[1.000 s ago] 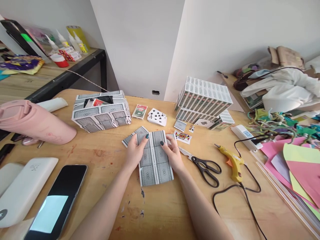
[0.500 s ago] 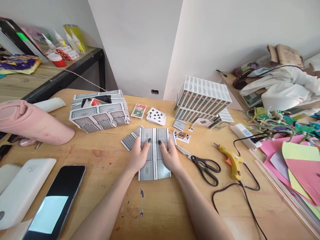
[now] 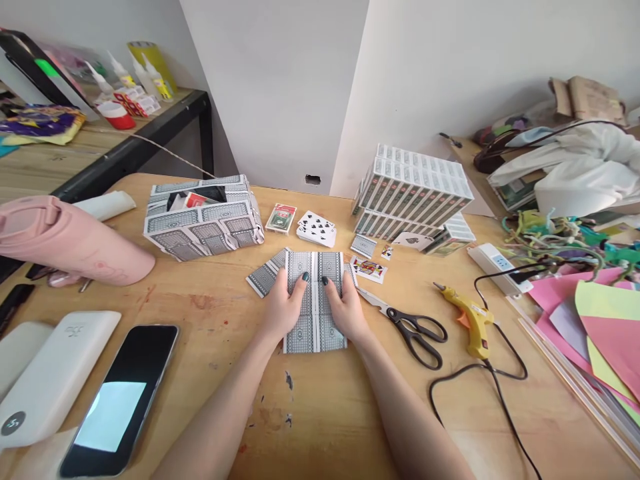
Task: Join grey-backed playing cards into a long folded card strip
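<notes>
**A:** What do you have on the head view?

**B:** I see both hands flat on a card panel (image 3: 314, 333), a sheet of face-down playing cards joined edge to edge in 2 columns. It lies on the wooden table (image 3: 330, 413), straight in front of the person and just left of the scissors (image 3: 413, 330).

**A:** Are they gripping it?

**B:** No. The left hand (image 3: 283, 310) has its palm down on the left column and the right hand (image 3: 345, 310) on the right column. The fingers are stretched out and the dark-nailed tips almost meet over the middle seam. Nothing is pinched. It is plain downward pressure.

**A:** So which step is this?

**B:** I read it as smoothing and setting the panel, pressing the seam flat. I can't tell whether there is glue under it.

**A:** Is anything in the way?

**B:** 1 loose card (image 3: 263, 279) pokes out from under the panel's upper left corner, at an angle. A face card (image 3: 369, 269) lies just off the right edge, and the glue gun (image 3: 467, 319) sits beyond the scissors, well apart from the hands.

**A:** And the next move?

**B:** I'd say it calls for even pressure along the seam, then lifting the palms straight up so the cards don't slide. The card-covered box (image 3: 203, 217) stands at the back left.
</notes>
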Demonstrator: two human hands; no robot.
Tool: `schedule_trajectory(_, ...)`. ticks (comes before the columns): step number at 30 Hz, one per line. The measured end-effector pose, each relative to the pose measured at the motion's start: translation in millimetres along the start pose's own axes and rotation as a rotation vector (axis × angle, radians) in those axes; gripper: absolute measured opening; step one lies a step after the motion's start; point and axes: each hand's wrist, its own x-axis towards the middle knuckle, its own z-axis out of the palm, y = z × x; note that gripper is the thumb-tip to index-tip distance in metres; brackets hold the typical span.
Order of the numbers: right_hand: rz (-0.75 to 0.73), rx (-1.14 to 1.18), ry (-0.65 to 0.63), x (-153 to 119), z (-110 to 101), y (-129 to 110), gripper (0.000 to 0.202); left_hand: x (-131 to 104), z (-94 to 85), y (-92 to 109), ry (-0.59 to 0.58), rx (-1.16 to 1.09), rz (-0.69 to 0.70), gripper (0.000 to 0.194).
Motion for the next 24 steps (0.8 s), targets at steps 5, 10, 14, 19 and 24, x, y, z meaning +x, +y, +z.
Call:
schedule_trajectory(5, 0.083, 0.231, -0.139, -1.8, 0.5, -0.9, 0.025, 10.5, -3.6, -1.1, 0.069, -0.236, -0.021, 0.029)
schedule_trajectory(10, 0.042, 0.207, -0.078, -2.0, 1.6, 1.7, 0.022, 5.1, -7.1, -4.6, 0.002, -0.165, -0.087, 0.033)
schedule_trajectory(14, -0.033, 0.073, -0.016, -2.3, 1.0, 3.5, 0.02, -5.3, -3.1, -0.1, 0.005, -0.025, -0.053, 0.03)
schedule_trajectory(19, 0.015, 0.237, -0.07, -2.8, 1.3, -2.3, 0.018, -5.2, 1.5, -1.9, 0.026, 0.01, -0.027, 0.027)
schedule_trajectory(24, 0.124, 0.498, -0.077, 0.3, 0.1, -5.1, 0.026, 0.2, 1.9, -11.0, 0.175, -0.159, 0.024, 0.038)
